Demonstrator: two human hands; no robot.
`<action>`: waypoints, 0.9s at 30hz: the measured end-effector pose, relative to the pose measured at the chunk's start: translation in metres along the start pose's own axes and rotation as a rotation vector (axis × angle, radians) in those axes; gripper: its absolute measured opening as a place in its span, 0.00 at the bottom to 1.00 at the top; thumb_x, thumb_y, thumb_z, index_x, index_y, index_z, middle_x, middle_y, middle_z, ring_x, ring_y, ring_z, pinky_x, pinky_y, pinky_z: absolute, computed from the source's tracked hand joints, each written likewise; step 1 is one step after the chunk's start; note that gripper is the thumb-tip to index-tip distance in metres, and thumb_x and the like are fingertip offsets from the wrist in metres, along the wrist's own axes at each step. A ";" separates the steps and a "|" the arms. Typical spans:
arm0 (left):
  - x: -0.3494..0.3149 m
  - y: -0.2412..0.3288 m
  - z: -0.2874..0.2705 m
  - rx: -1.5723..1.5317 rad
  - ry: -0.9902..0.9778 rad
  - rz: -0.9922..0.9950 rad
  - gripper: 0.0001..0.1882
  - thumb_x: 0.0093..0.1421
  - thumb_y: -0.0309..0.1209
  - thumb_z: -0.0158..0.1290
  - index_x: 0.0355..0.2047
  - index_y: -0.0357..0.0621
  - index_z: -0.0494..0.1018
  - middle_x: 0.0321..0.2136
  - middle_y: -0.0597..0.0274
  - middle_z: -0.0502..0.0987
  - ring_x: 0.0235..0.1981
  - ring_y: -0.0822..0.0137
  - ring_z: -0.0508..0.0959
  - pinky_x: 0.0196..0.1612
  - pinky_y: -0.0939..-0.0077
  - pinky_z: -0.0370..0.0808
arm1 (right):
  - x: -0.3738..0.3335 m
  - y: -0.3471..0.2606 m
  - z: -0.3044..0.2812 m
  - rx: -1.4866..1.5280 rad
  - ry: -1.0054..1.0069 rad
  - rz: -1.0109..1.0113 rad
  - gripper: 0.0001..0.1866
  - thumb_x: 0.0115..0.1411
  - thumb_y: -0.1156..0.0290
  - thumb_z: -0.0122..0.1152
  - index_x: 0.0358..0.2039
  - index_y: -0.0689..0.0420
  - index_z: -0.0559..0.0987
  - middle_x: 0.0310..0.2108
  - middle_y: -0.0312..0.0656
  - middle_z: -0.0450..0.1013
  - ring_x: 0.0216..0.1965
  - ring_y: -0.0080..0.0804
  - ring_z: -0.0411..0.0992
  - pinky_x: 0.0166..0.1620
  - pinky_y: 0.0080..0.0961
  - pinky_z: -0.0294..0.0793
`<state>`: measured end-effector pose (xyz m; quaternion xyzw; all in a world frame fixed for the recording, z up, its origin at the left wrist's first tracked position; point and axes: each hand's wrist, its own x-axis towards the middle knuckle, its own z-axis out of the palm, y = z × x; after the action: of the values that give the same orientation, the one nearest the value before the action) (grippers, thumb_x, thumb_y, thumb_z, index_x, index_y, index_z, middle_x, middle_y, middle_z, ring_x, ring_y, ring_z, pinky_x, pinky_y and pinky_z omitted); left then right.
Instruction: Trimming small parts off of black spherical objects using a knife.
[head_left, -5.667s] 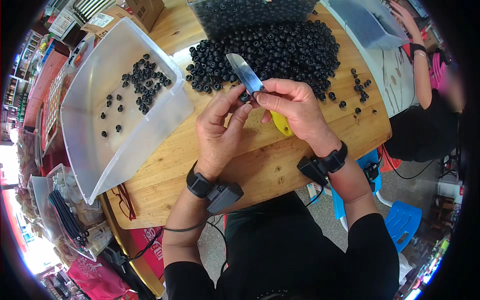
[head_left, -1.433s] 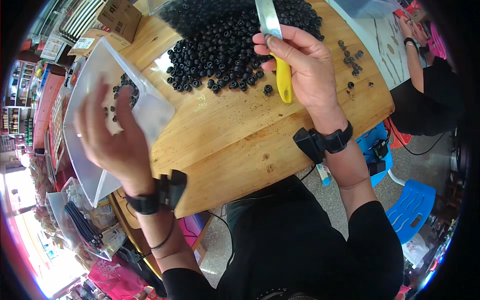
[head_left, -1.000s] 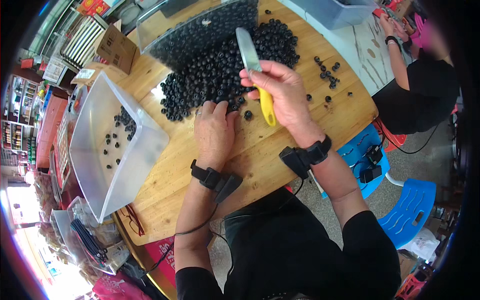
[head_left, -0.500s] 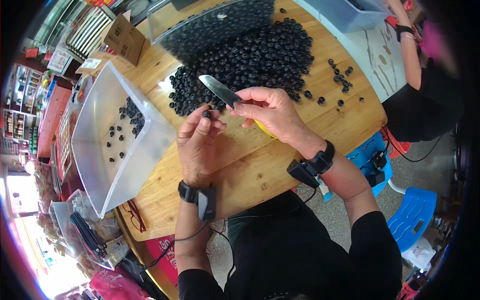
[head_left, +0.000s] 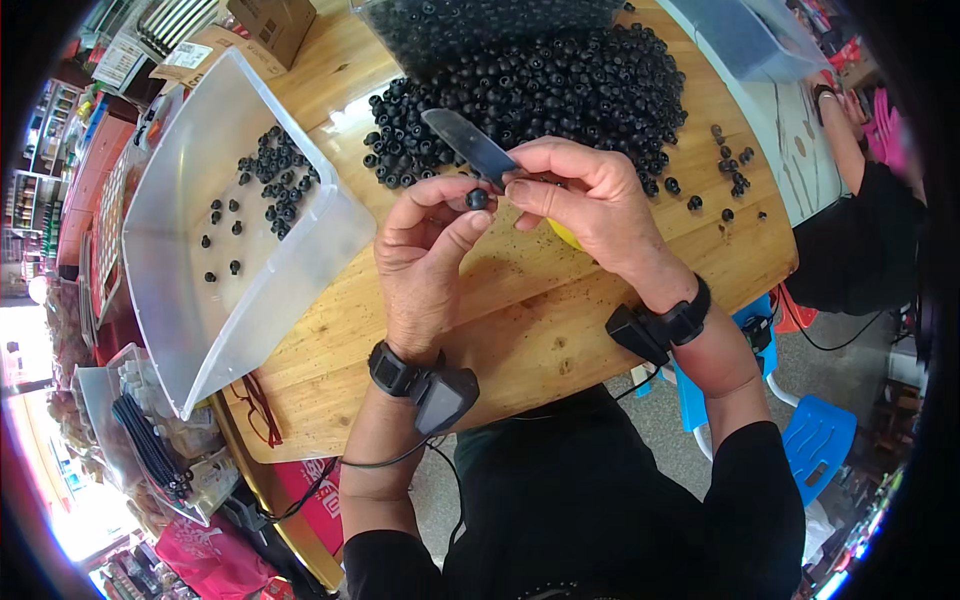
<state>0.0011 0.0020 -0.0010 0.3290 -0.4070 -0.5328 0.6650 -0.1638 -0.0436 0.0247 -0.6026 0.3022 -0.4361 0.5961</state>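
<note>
Between the thumb and fingers of my left hand (head_left: 420,265) is a small round black bead-like piece (head_left: 477,199) with a hollow in its end. My right hand (head_left: 595,205) grips a knife (head_left: 462,138), its yellow handle (head_left: 563,233) partly hidden in the palm. The blade points up and to the left, its base close beside the piece. Both hands are nearly together above the wooden table (head_left: 520,350). Just beyond them spreads a large heap of similar black pieces (head_left: 570,90).
A translucent bin (head_left: 285,300) at left holds several black pieces. Another clear bin (head_left: 480,18) stands behind the heap. Loose pieces (head_left: 735,170) lie right. Red-framed glasses (head_left: 262,410) rest at the near-left edge. Across the far right, a person's arm (head_left: 843,140) is beside a blue-grey bin (head_left: 745,40).
My hands have come closer together, with the left-hand piece now near the base of the blade. The whole view has shifted somewhat. Both hands keep hold of their things.
</note>
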 end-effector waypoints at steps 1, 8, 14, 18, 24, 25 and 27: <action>0.000 -0.001 0.001 0.031 -0.019 0.020 0.14 0.54 0.13 0.53 0.41 0.39 0.73 0.36 0.64 0.76 0.38 0.74 0.75 0.45 0.80 0.73 | -0.001 -0.001 0.000 -0.001 0.000 0.006 0.10 0.57 0.79 0.58 0.41 0.63 0.78 0.40 0.37 0.73 0.36 0.20 0.72 0.35 0.16 0.75; -0.002 -0.005 0.001 0.030 -0.012 -0.030 0.14 0.54 0.13 0.53 0.41 0.39 0.73 0.35 0.65 0.76 0.38 0.75 0.75 0.44 0.82 0.73 | -0.004 0.001 0.000 -0.069 -0.009 -0.111 0.11 0.56 0.83 0.57 0.41 0.64 0.78 0.41 0.38 0.72 0.35 0.20 0.71 0.35 0.15 0.76; -0.006 -0.007 0.006 0.053 -0.007 -0.011 0.15 0.54 0.14 0.54 0.41 0.38 0.73 0.35 0.65 0.77 0.36 0.76 0.75 0.43 0.82 0.73 | -0.005 0.005 0.003 -0.129 0.050 -0.181 0.09 0.55 0.80 0.60 0.37 0.65 0.78 0.36 0.38 0.73 0.35 0.20 0.74 0.36 0.14 0.75; -0.006 -0.010 0.007 0.020 0.025 -0.014 0.14 0.53 0.14 0.54 0.41 0.37 0.74 0.35 0.63 0.77 0.36 0.74 0.76 0.43 0.81 0.74 | -0.004 0.006 0.003 -0.268 0.051 -0.267 0.08 0.54 0.80 0.61 0.36 0.63 0.79 0.33 0.39 0.74 0.33 0.23 0.75 0.35 0.15 0.75; -0.006 -0.012 0.005 0.010 0.043 -0.049 0.14 0.54 0.15 0.54 0.41 0.35 0.74 0.38 0.58 0.78 0.37 0.71 0.78 0.43 0.78 0.75 | -0.001 0.012 0.002 -0.307 0.112 -0.268 0.07 0.54 0.79 0.61 0.35 0.63 0.79 0.28 0.40 0.74 0.30 0.25 0.76 0.32 0.16 0.76; -0.006 -0.011 0.007 -0.022 0.038 -0.042 0.14 0.54 0.15 0.54 0.42 0.34 0.74 0.38 0.57 0.78 0.37 0.70 0.78 0.43 0.77 0.76 | -0.002 0.011 0.002 -0.307 0.112 -0.266 0.07 0.54 0.79 0.61 0.35 0.63 0.79 0.28 0.40 0.74 0.30 0.25 0.76 0.32 0.16 0.76; -0.005 -0.013 0.006 -0.040 0.036 -0.047 0.14 0.54 0.15 0.54 0.42 0.34 0.74 0.37 0.57 0.78 0.36 0.70 0.78 0.43 0.77 0.75 | -0.004 0.007 0.006 -0.034 0.140 -0.147 0.07 0.54 0.79 0.61 0.35 0.62 0.79 0.30 0.40 0.74 0.31 0.25 0.77 0.32 0.16 0.76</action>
<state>-0.0101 0.0041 -0.0106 0.3348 -0.3765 -0.5501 0.6660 -0.1596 -0.0380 0.0179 -0.6014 0.3052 -0.5145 0.5295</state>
